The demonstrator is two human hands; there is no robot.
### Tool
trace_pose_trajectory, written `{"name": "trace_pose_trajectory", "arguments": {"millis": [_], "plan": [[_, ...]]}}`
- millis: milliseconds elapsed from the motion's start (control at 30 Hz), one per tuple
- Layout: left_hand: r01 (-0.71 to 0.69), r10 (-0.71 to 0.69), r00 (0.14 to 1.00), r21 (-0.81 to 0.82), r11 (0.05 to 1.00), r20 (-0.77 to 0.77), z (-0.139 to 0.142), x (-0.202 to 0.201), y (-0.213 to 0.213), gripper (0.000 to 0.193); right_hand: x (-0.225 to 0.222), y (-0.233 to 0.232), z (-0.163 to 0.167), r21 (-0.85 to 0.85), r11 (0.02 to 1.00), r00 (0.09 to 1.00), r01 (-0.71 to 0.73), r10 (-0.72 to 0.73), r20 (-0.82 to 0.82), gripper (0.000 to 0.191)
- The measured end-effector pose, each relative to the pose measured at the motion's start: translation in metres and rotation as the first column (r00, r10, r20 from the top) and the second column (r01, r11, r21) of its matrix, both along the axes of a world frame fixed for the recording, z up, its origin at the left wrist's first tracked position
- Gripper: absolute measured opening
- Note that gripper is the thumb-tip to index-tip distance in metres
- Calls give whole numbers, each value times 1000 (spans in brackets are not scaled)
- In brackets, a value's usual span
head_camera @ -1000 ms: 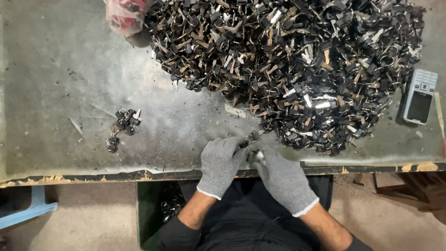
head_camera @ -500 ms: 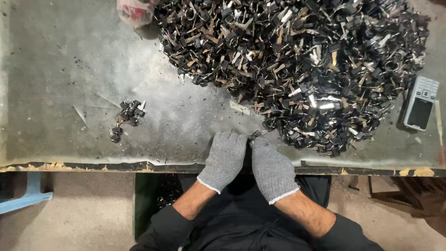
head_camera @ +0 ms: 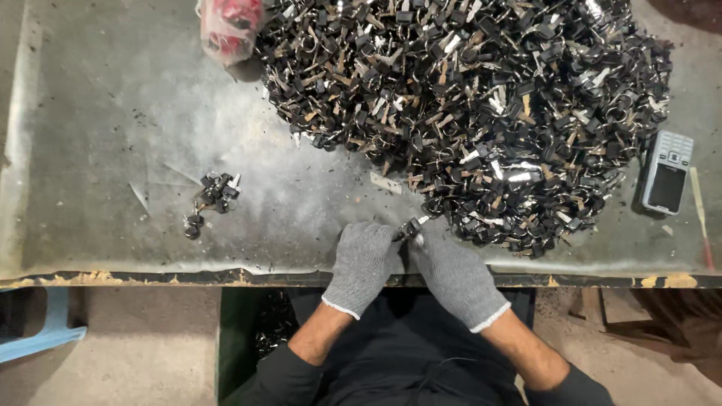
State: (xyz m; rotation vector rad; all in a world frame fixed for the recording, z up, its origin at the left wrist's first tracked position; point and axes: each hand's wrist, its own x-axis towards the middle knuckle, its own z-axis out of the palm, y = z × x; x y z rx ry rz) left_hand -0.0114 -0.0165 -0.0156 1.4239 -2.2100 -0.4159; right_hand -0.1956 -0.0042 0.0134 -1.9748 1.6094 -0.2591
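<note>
- Left hand [head_camera: 363, 263], in a grey knit glove, rests at the near edge of the bench [head_camera: 105, 128], fingers curled and pinching a small black-and-metal key piece [head_camera: 411, 227].
- Right hand [head_camera: 453, 272], gloved alike, lies just beside the left; its fingers close on the same key piece from the other side, so both hands meet on it.
- Key piece sits at the near edge of the bench, about mid-length, just short of the big pile's near fringe.
- Large pile of black-headed keys and metal bits [head_camera: 474, 105] covers the far right part of the bench, spreading down almost to the hands.
- Small cluster of keys [head_camera: 210, 201] lies apart on the left half of the bench, well clear of the pile.
- Red item in a clear plastic bag [head_camera: 228, 28] at the far edge, touching the pile's left side.
- Grey push-button phone [head_camera: 666, 173] lies flat near the right edge, just beside the pile.
- Green bin [head_camera: 248, 338] stands below the near edge, under the left arm.
</note>
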Motion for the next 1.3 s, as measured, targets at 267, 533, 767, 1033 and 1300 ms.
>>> {"name": "trace_pose_trajectory", "arguments": {"millis": [267, 533, 767, 1033, 1300], "plan": [[44, -44, 993, 4, 999, 107, 3, -3, 5, 15, 15, -4, 4, -7, 999, 957, -47, 43, -288, 17], [27, -24, 996, -23, 999, 91, 8, -4, 3, 10, 13, -10, 14, 81, 997, 966, 6, 15, -259, 37], [-114, 122, 992, 160, 981, -44, 5, 3, 3, 42, 6, 7, -9, -192, 972, 980, -132, 99, -172, 25], [60, -61, 998, -10, 998, -24, -6, -2, 9, 32, 20, 1, -14, 96, 991, 976, -97, 113, -184, 14], [35, -32, 997, 37, 999, -72, 3, -6, 6, 29, 7, -1, -10, 14, 993, 962, -119, 119, -247, 12]]}}
